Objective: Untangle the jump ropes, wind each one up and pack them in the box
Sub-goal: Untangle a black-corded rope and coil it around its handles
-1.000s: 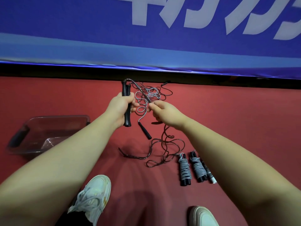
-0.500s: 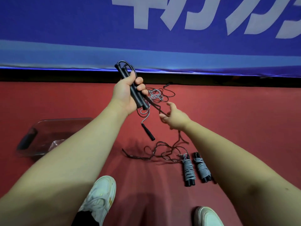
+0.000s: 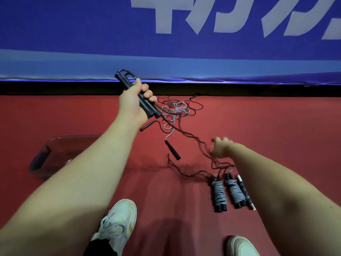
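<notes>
My left hand (image 3: 133, 103) grips a pair of black jump-rope handles (image 3: 145, 106), raised toward the blue banner. Their dark rope (image 3: 186, 134) runs down and right to my right hand (image 3: 218, 147), which holds it with blurred, curled fingers. A tangle of grey and dark ropes (image 3: 176, 109) lies on the red floor beyond, with loose black handles (image 3: 172, 150) near it. Two wound ropes (image 3: 219, 194) (image 3: 235, 192) lie side by side at the right. The clear plastic box (image 3: 55, 154) sits at the left, partly behind my left forearm.
A blue banner (image 3: 166, 43) with white lettering stands along the far edge of the red floor (image 3: 276, 126). A thin black-and-white handle (image 3: 245, 193) lies beside the wound ropes. My white shoes (image 3: 118, 224) (image 3: 241, 246) are at the bottom of view.
My left hand lifted the paired handles up and to the left. My right hand slid down and right along the dark rope, drawing it out of the tangle.
</notes>
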`<state>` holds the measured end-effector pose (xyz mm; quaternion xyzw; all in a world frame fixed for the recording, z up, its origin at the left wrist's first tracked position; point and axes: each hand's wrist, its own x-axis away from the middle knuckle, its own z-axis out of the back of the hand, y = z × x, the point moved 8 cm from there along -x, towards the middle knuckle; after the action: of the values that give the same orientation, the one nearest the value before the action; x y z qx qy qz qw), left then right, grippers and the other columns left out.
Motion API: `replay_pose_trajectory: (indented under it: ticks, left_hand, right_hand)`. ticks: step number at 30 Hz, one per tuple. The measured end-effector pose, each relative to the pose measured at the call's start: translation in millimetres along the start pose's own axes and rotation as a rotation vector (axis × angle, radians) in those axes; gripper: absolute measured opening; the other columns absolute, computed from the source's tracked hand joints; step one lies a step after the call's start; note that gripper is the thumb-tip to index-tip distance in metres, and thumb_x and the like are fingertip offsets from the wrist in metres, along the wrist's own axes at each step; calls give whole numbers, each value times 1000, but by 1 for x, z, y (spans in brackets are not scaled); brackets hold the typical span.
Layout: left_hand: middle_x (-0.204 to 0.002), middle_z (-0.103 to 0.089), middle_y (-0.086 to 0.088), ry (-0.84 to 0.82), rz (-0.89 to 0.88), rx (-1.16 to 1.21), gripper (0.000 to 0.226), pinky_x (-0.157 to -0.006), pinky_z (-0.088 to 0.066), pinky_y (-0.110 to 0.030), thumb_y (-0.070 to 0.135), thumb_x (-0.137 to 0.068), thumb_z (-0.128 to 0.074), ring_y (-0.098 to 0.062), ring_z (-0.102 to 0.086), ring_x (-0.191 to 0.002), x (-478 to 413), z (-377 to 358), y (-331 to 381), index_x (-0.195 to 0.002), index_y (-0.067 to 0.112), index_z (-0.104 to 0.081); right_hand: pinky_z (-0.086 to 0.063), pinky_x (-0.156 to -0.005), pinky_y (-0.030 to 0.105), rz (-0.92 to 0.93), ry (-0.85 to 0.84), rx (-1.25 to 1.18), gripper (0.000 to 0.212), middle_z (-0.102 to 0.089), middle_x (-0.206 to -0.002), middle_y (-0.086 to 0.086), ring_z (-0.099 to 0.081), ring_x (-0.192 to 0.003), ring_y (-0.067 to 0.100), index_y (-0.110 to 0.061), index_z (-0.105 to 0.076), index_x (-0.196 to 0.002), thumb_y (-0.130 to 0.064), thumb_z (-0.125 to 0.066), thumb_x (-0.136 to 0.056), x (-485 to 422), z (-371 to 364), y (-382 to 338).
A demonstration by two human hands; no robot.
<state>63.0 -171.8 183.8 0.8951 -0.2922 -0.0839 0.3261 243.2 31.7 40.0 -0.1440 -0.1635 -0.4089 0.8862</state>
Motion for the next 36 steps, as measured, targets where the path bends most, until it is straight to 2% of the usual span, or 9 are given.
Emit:
replay_pose_trajectory:
  ticks: [2,7,9,12,15,19,28,32,36]
  left_hand:
    - [-60,-45,3,-41,-8,-120,19,-48,-39,-21,13,-100,-45,-8,-40,-46,3,-5,-13,-82,16,-39]
    - [-67,-46,1,-155,-44,-355,16,-65,-44,-26,7,-98,-47,-8,-44,-53,9,-16,-34,-84,14,-41]
    - [-67,-46,2,-162,-40,-357,15,-67,-43,-27,8,-98,-46,-9,-45,-53,12,-18,-37,-85,13,-41]
    - [-65,-48,2,-154,-51,-348,15,-68,-44,-28,8,-98,-47,-8,-46,-53,12,-18,-32,-85,13,-41]
    - [-68,-49,0,-145,-91,-329,19,-67,-47,-27,5,-98,-46,-9,-50,-55,12,-15,-21,-82,14,-40]
    - [-78,-56,-3,-103,-126,-343,17,-70,-50,-28,5,-98,-46,-11,-58,-63,12,-3,-10,-83,14,-43]
    - [-74,-61,-2,-42,-54,-149,15,-60,-50,-25,8,-98,-46,-12,-56,-60,16,12,-13,-87,19,-46]
    - [-65,-51,3,-72,-52,-229,13,-57,-45,-21,5,-98,-43,-7,-47,-53,12,17,-15,-99,17,-47]
    - [-66,-45,4,-102,-47,-372,10,-61,-43,-19,10,-100,-44,-9,-46,-60,15,14,-19,-93,13,-50]
  right_hand:
    - [-33,-101,33,91,-220,-453,71,-32,-147,18,-34,-132,31,-13,-20,-148,-2,-53,-86,9,-15,-23]
    - [-38,-90,17,572,-241,-1098,77,-50,-131,1,-43,-125,9,-17,-33,-138,5,-47,-66,44,40,-105]
    - [-44,-82,13,702,-253,-1072,69,-52,-122,-5,-49,-111,1,-18,-38,-130,5,-48,-66,59,49,-127]
    - [-45,-81,20,778,-234,-931,32,-55,-98,11,-58,-85,15,-8,-52,-117,2,-53,-86,70,45,-143]
    - [-40,-57,15,761,-279,-955,18,-37,-70,7,-37,-58,11,-7,-58,-100,-12,-41,-99,76,37,-147]
    - [-33,-50,15,721,-385,-1061,29,-23,-64,-3,-20,-51,8,-13,-56,-90,-22,-31,-102,83,36,-152]
    - [-33,-60,25,738,-107,-874,27,-35,-66,-3,-33,-62,13,-18,-52,-80,-22,-36,-102,85,41,-169]
    - [-46,-69,28,713,-192,-839,4,-47,-68,-1,-50,-63,15,-12,-53,-98,-11,-50,-96,84,35,-169]
    - [-45,-60,23,670,-376,-935,36,-52,-79,2,-48,-60,14,-15,-43,-118,-1,-58,-88,82,34,-167]
